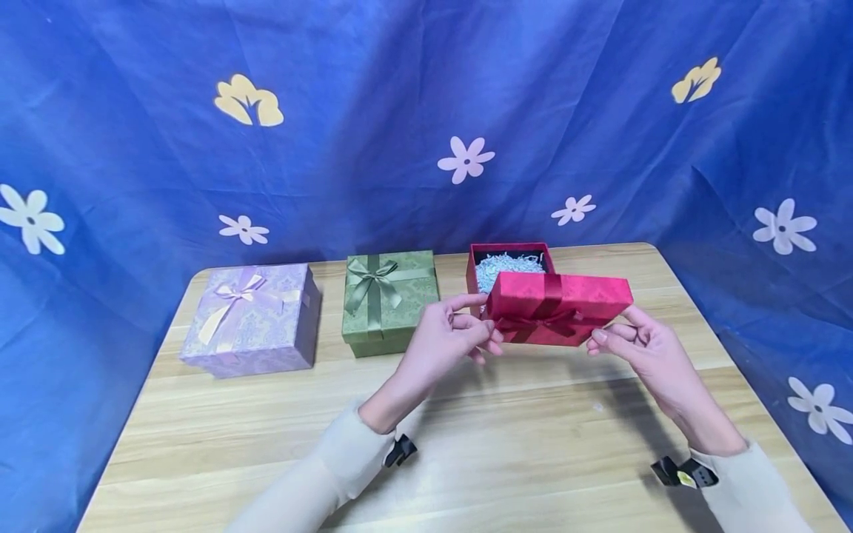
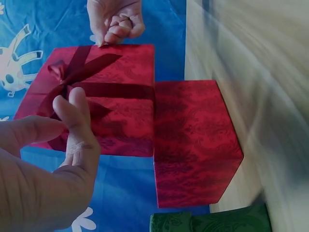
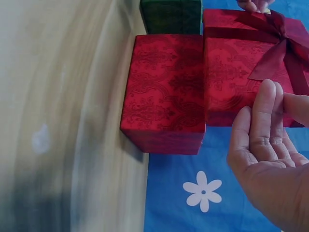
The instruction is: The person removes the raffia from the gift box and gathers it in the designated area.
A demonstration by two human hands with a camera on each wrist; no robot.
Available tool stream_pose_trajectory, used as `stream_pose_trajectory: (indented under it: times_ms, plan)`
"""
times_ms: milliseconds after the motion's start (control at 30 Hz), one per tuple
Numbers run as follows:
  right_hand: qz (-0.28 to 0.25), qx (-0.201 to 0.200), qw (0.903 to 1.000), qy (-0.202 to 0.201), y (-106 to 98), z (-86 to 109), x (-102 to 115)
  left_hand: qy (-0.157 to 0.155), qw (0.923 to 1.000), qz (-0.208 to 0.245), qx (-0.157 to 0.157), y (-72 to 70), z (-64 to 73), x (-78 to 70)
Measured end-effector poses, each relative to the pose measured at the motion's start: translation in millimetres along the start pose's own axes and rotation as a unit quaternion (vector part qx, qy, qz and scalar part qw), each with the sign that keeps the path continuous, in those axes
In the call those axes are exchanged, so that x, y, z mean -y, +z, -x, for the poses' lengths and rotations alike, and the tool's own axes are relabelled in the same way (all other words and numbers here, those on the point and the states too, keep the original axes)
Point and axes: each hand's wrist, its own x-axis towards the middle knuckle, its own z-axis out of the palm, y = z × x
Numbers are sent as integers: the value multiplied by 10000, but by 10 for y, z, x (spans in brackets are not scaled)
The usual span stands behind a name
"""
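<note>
A red gift box lid (image 1: 596,292) with a dark red ribbon bow is held up between both hands, tilted, in front of its box. The left hand (image 1: 440,340) pinches the lid's left end with thumb and fingers. At the opposite end, the right hand (image 1: 660,363) grips the lid's edge between thumb and fingers. Behind it stands the red box base (image 2: 193,135), uncovered, with pale blue shredded paper (image 1: 496,268) inside. The lid hides part of the base's front in the head view. Both wrist views show the lid beside the base's upper rim.
A green gift box (image 1: 413,296) with a green bow stands left of the red base. Further left is a lilac gift box (image 1: 266,326) with a pale bow. All are on a wooden table (image 1: 520,459), and a blue flowered cloth (image 1: 373,133) hangs behind and along the sides.
</note>
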Motion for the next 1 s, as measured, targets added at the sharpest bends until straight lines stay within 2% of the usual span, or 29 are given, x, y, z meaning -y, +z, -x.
stream_pose_trajectory:
  times_ms: [200,333,467,600,700,833,1000]
  plan:
    - [51,145,9997,-211,-10,162,-39,-179,9995,247,-14,31,68,52]
    - [-342,353,9986,-175,-27,229,-60,-226,9993,303,-68,40,103,90]
    - [-725,524,9960,2,-41,266,-81,-244,9996,169,-8,46,139,151]
    - [-626,621,9958,252,-52,302,-120,-253,9995,-122,107,52,187,235]
    - [-589,790,9948,272,-61,332,-171,-243,9991,-282,188,56,231,307]
    - [-577,1146,9915,216,-83,367,-253,-190,9992,-107,348,58,285,419]
    - [-227,1338,9898,422,-102,432,-330,-99,9987,43,490,65,341,533]
